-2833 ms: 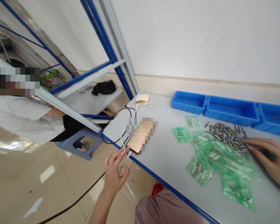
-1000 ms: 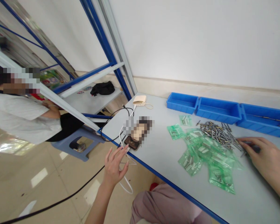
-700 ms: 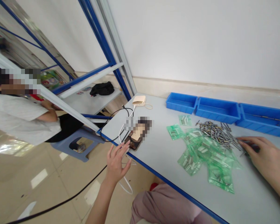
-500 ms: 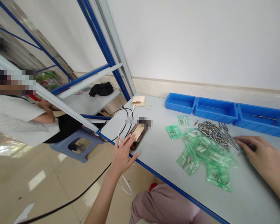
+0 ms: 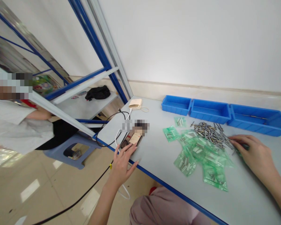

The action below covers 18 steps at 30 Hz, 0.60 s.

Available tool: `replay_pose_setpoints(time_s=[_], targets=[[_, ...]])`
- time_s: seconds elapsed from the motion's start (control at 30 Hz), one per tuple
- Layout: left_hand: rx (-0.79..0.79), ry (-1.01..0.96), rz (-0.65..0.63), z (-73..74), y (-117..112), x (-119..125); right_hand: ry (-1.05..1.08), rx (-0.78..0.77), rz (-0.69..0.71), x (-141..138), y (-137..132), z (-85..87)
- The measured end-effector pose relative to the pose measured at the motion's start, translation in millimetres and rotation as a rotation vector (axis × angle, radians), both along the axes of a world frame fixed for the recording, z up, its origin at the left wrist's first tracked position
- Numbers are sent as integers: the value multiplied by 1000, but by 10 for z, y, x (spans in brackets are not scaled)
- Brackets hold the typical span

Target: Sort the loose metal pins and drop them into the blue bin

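At the surface's (image 5: 154, 156) front edge we are spreading our left hand (image 5: 121, 165) wide, gripping nothing, fingertips lying over the near end of the phone (image 5: 135, 138). To its right, green bags (image 5: 199, 150) are holding small metal pieces. Just beyond, our right hand (image 5: 255, 153) is curling beside the pile of metal pins (image 5: 207, 133); we cannot tell what it is gripping. Toward the rear edge three blue bins (image 5: 209, 117) are standing, the rightmost containing thin rods (image 5: 254, 116). Compared with earlier, our left fingers are reaching farther over the phone, which is showing a darker screen.
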State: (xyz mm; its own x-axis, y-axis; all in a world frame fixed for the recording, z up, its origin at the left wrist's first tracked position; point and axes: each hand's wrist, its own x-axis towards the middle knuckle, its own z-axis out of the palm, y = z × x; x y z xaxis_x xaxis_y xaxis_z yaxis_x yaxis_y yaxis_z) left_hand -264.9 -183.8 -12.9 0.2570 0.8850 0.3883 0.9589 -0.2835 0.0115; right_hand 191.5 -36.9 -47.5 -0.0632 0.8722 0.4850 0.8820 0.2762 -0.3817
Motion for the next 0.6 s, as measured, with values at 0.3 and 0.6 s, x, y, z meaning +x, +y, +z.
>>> replay_pose_setpoints(time_s=[0.3,0.6], targets=[[55,-8,6,78,190,-50,13,2,28,12,6,-28],[9,-12,17,109,443,-158,54,-32,27,-16,9,-7]])
